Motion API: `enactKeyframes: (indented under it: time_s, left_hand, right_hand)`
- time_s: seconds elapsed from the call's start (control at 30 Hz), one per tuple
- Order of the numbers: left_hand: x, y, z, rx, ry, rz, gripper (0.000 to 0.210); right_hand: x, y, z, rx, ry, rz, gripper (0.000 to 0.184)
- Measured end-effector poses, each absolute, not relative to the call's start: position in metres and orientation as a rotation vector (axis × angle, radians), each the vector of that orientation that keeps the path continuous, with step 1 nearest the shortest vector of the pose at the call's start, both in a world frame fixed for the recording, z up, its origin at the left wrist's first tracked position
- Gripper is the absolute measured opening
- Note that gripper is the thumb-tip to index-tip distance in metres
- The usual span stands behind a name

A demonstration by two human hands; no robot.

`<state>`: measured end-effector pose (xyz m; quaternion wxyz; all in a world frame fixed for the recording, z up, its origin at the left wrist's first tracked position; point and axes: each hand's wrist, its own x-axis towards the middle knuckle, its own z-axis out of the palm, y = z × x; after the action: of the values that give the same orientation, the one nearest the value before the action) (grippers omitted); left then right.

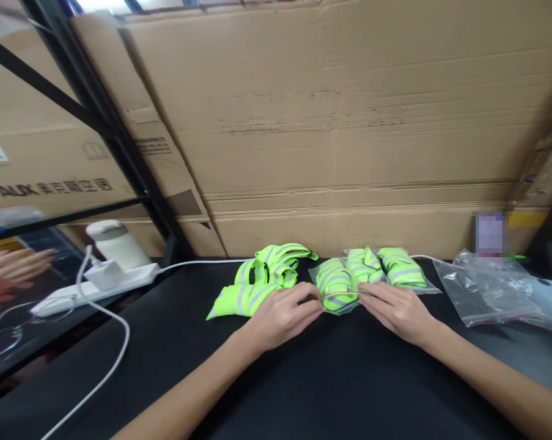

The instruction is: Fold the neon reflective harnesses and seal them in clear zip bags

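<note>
Both my hands pinch the near edge of a clear zip bag, one at each end. Inside the bag is a rolled neon-green reflective strap with grey stripes. My left hand has its fingertips closed at the left end of the edge, and my right hand grips the right end. Just behind, two more bagged rolls, a middle one and a right one, lie side by side. Loose neon-green straps are heaped beyond my left hand, unbagged.
Clear plastic bags lie on the black table at right, beside a light-blue object. At left are a white power strip, its cable and a white bottle. Another person's hand shows beyond the black frame. Cardboard stands behind.
</note>
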<state>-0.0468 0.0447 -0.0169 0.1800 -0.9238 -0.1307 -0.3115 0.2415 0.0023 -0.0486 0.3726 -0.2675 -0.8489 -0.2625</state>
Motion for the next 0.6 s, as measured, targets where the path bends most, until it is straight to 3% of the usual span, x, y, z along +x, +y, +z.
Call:
enactKeyframes:
  time_s: [0.27, 0.6]
  left_hand:
    - [-0.037, 0.033, -0.017, -2.601, -0.260, -0.984, 0.007]
    - [-0.030, 0.029, -0.029, -2.698, -0.176, -1.210, 0.021]
  right_hand:
    - [0.264, 0.002, -0.048, -0.638, -2.179, -0.670, 0.019]
    - [0.266, -0.001, -0.050, -0.675, -2.175, -0.578, 0.022]
